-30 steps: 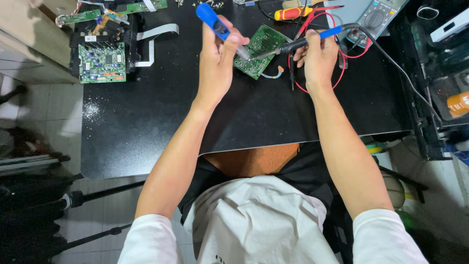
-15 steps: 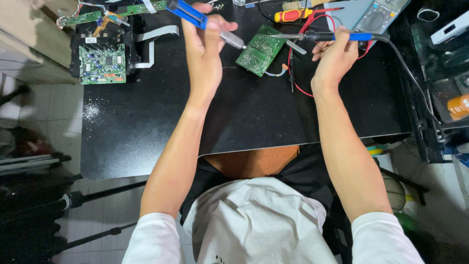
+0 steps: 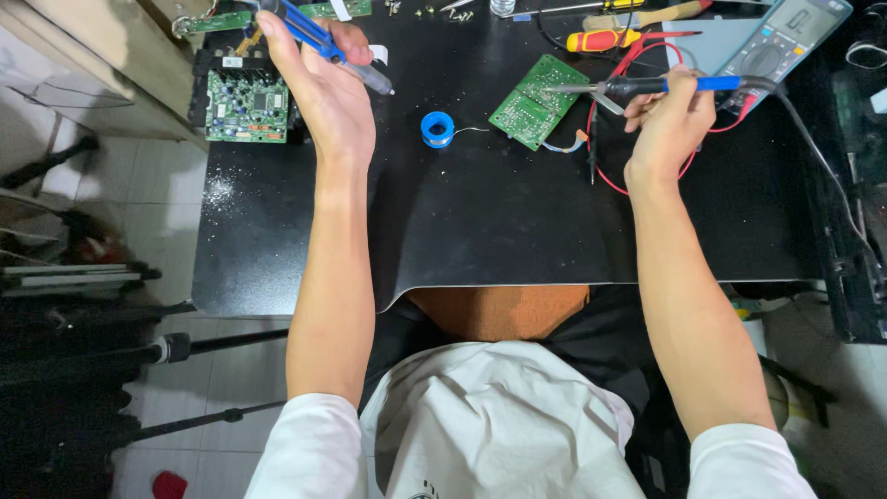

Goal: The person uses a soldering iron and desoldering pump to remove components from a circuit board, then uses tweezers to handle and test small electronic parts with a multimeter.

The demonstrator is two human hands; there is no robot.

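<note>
- Black matting (image 3: pixel 480 231) covers the bench, its near edge curling up over the person's lap, with tiled floor and tripod legs off to the left.
- Nearest on the mat, the two forearms run up and away from the body — well apart, one on each side of a bare middle strip.
- Between the hands lies a small blue solder spool (image 3: pixel 437 128), a loose tail of wire pointing right toward the green circuit board (image 3: pixel 537 101).
- That board lies tilted, just right of centre, far closer to the right hand than to the left.
- Right hand (image 3: pixel 667 125) is closed around a blue-handled soldering iron (image 3: pixel 647 86); the iron's long axis runs almost level, its metal tip pointing left and ending over the board's right edge, its cord trailing off to the right.
- Left hand (image 3: pixel 328 88) is clenched on a blue-and-clear desoldering pump (image 3: pixel 323 42), raised off the mat, the pump slanting with its nozzle down and to the right — aimed toward the board but well apart from it.
- Farther back: a second green board (image 3: pixel 247 106) on a black frame at the left, a red-and-yellow screwdriver (image 3: pixel 610 40), red leads (image 3: pixel 610 171) and a grey multimeter (image 3: pixel 781 42) at the far right.
</note>
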